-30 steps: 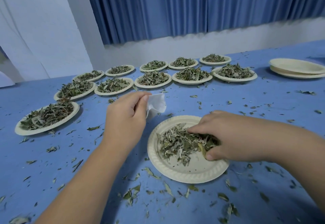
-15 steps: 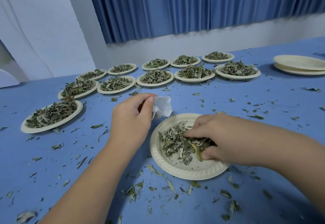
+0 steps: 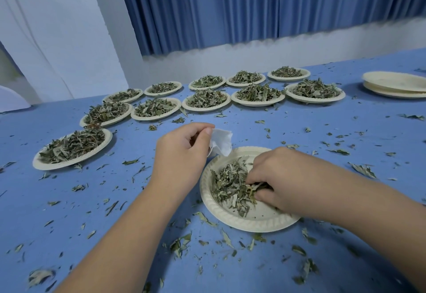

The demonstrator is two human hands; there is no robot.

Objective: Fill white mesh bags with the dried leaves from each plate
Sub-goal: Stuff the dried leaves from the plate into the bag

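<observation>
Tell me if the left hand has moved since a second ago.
Yes. The left hand has carried the white mesh bag slightly right, toward the near plate; the bag's corner now overlaps its rim.

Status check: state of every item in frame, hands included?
left hand: pinches the white mesh bag.
white mesh bag: held up by the near plate's far rim; fill unclear.
right hand: fingers curled round leaves on the near plate.
near plate: partly covered with leaves.
eleven far plates: heaped with leaves.
plate stack: empty.
table: strewn with leaf bits.
</observation>
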